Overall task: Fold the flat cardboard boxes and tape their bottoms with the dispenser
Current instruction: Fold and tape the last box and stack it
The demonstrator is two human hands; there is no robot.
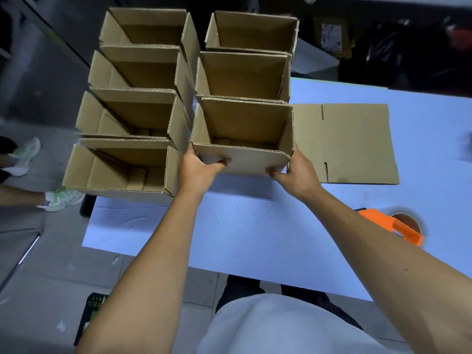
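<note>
This looked like a packing or warehouse workroom: rows of assembled cardboard boxes (143, 118) crowded a pale counter (255, 226), beside a flat box blank (344, 144) and an orange tape dispenser (388, 226). Dark, blurred bundles (398, 47) behind were possibly bagged parcels.

Not much to read here: the cardboard boxes near the fingers carry no print on the faces that show. Far below and left of the fingertips, a dark green-edged item on the floor (93, 310) shows pale marks, something like "11X", too small to be sure. Well beyond the fingers, a white label on a package (330, 37) is blurred past reading.
</note>
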